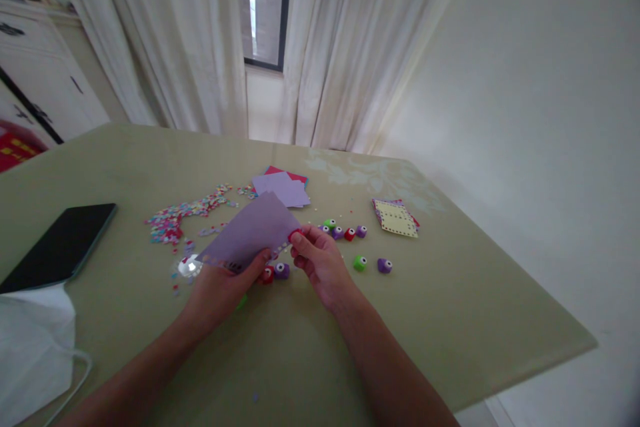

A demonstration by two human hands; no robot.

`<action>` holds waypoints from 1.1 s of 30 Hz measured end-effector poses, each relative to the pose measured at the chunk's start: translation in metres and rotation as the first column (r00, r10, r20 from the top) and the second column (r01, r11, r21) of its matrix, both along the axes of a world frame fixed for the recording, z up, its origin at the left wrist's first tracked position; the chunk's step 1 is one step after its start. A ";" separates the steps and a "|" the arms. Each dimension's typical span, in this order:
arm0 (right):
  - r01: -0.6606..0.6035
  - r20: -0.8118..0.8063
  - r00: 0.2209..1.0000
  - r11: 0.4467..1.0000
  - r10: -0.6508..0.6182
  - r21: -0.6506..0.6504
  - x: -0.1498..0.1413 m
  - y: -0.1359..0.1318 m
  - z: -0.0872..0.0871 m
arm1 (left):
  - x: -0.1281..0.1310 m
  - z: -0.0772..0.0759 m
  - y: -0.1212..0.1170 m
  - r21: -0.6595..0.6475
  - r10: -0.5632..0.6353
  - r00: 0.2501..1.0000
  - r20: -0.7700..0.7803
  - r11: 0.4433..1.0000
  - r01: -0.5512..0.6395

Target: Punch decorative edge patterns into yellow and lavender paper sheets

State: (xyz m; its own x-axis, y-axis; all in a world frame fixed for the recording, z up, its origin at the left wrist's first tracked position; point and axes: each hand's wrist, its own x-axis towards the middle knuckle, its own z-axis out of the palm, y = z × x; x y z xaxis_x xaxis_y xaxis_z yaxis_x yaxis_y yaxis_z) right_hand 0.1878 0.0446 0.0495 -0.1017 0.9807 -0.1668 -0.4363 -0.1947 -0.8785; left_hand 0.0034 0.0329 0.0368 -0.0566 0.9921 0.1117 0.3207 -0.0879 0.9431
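Left hand (220,287): fingers clamped on the near edge of a lilac sheet (250,230), holding it tilted above the counter (450,307)
Right hand (320,260): fingers closed on a red punch (294,235) at the sheet's right corner
Sheet: between both hands, just off the counter, its edge near the thumb showing a row of punched holes
Other punches: a red (268,274) and a purple one (281,271) right under the hands; a row of green, purple and red ones (343,231) just beyond; a green (359,263) and a purple one (384,265) to the right
Confetti (173,220): strewn left of the sheet
Paper stack (283,187): behind the sheet
Punched cards (395,217): far right
Phone (60,243): face up at left, beside a white mask (33,347)
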 end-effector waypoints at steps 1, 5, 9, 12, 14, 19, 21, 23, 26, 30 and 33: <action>0.001 0.002 1.000 1.000 -0.001 0.001 0.000 0.000 0.000 | 0.000 0.000 0.000 0.001 0.004 1.000 -0.003 1.000 -0.004; 0.001 -0.001 1.000 1.000 -0.001 -0.001 -0.001 0.000 -0.001 | 0.000 -0.002 0.001 -0.016 -0.021 1.000 -0.001 1.000 0.021; 0.009 -0.019 1.000 1.000 -0.009 0.004 -0.001 0.001 -0.001 | 0.001 -0.002 0.000 -0.033 -0.033 0.999 0.024 0.999 0.034; 0.016 -0.018 1.000 1.000 -0.016 0.002 0.000 0.001 -0.001 | 0.003 0.004 -0.001 -0.027 -0.002 0.999 0.045 1.000 0.004; 0.016 -0.015 1.000 1.000 -0.016 0.004 0.000 0.001 -0.002 | 0.004 0.009 -0.002 -0.045 0.006 0.999 0.052 0.999 -0.004; 0.001 -0.005 1.000 1.000 0.000 0.025 0.000 0.001 -0.003 | 0.004 0.011 -0.003 -0.050 -0.008 0.999 0.047 0.999 0.010; -0.001 -0.006 1.000 0.999 0.001 0.033 -0.001 0.001 -0.003 | 0.004 0.011 -0.002 -0.026 -0.006 0.999 0.051 1.000 0.007; -0.001 -0.009 1.000 0.999 0.001 0.043 -0.001 0.000 -0.003 | 0.004 0.011 -0.002 -0.034 -0.014 0.998 0.063 0.999 0.017; 0.010 -0.021 1.000 0.999 -0.009 0.051 -0.001 0.000 -0.003 | 0.005 0.012 -0.002 -0.061 -0.018 0.997 0.076 0.998 0.023; 0.019 -0.020 1.000 0.999 -0.019 0.040 -0.001 0.000 -0.003 | 0.005 0.012 -0.002 -0.059 0.000 0.998 0.068 0.998 0.004; 0.023 -0.022 1.000 0.999 -0.022 0.034 -0.001 0.001 -0.003 | 0.005 0.010 -0.002 -0.053 -0.013 0.997 0.076 0.998 0.017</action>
